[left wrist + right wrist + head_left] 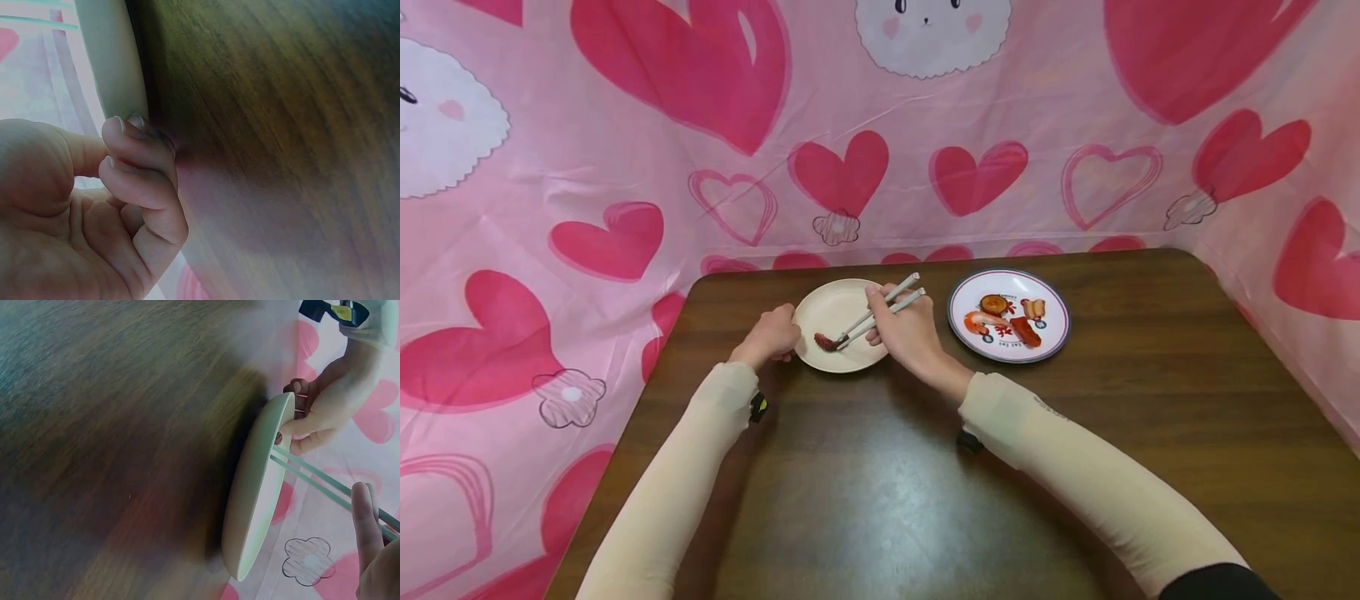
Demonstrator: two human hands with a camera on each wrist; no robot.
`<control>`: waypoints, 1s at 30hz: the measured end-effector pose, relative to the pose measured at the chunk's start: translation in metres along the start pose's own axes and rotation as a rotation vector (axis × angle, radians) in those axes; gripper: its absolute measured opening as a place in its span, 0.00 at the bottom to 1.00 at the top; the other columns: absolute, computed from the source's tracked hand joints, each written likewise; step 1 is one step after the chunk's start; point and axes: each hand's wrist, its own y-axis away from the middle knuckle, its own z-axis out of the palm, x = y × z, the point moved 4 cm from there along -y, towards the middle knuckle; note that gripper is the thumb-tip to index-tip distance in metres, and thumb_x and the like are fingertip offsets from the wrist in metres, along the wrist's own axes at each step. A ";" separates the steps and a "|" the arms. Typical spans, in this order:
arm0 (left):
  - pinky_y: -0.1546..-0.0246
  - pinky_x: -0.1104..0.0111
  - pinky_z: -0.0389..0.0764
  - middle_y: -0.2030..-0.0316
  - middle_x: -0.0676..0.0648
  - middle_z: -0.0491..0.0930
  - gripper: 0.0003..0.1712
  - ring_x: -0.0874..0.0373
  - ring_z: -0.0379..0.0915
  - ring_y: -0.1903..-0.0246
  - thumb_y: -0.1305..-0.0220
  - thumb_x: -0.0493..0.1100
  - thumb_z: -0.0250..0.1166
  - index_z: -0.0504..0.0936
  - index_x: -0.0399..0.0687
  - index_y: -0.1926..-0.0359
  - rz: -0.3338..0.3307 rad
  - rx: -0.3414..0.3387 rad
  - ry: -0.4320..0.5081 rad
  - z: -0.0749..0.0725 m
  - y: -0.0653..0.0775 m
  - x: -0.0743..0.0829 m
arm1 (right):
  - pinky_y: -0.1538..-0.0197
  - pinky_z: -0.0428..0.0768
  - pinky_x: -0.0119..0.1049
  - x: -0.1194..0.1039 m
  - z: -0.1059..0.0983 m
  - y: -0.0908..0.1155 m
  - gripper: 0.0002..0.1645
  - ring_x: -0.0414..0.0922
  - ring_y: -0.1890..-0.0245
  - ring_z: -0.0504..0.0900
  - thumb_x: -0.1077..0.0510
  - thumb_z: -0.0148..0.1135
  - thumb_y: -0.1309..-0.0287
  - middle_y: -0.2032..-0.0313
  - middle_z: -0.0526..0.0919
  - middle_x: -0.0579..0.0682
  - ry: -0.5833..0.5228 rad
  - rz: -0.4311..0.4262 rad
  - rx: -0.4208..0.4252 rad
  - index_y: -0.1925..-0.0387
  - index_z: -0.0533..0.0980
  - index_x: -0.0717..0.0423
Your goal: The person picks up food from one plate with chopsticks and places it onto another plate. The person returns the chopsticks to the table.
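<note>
On the table lies a cream plate (820,305) with a small, dark red, bumpy piece of food (826,342) near its front edge. My left hand (772,333) pinches the plate's left rim; in the left wrist view its fingers curl beneath the plate's edge (115,69). Held in my right hand (912,335) is a pair of pale grey-green chopsticks (902,287), slanting down to the left. Their tips are right at the food. The right wrist view shows the chopsticks (319,472) reaching over the plate's rim, the food mostly hidden behind it.
To the right of the cream plate, a white plate with a blue rim (957,321) bears a shrimp (985,322) and several other food pieces. Both stand toward the back of the brown wooden table (850,500). Pink heart-patterned cloth (760,208) hangs behind and at both sides.
</note>
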 end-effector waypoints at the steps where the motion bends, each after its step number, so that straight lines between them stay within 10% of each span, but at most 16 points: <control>1: 0.82 0.67 0.75 0.65 0.35 0.78 0.18 0.52 0.75 0.80 0.24 0.36 0.46 0.68 0.33 0.39 -0.001 0.000 -0.001 0.000 0.000 0.000 | 0.72 0.84 0.64 -0.001 -0.001 0.000 0.20 0.52 0.83 0.86 0.49 0.61 0.24 0.80 0.85 0.59 0.002 -0.014 -0.005 0.68 0.81 0.61; 30: 0.82 0.67 0.74 0.66 0.35 0.77 0.17 0.53 0.75 0.80 0.26 0.36 0.48 0.69 0.34 0.41 0.013 0.021 0.020 0.001 -0.003 -0.002 | 0.74 0.86 0.44 -0.009 -0.038 0.008 0.23 0.54 0.80 0.87 0.47 0.62 0.24 0.76 0.86 0.63 -0.007 -0.077 -0.005 0.67 0.80 0.63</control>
